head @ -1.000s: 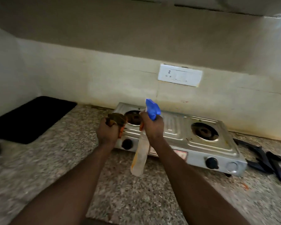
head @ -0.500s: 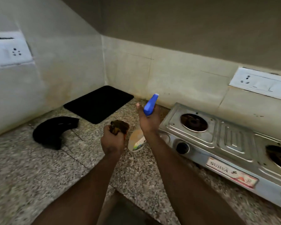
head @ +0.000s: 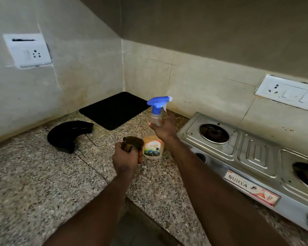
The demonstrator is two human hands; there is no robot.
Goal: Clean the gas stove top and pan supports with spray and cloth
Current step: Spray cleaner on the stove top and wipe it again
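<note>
Stove (head: 256, 153), marked SURYA on its front, sits at the right of the worktop (head: 34, 183) with no pan supports over its burners (head: 214, 133); wiping seems to me not yet begun. The spray bottle (head: 154, 146), labelled Clean, stands upright just left of it, the right hand (head: 164, 128) curled round its neck, and the left hand (head: 124, 160) grips a brown cloth (head: 132, 142).
</note>
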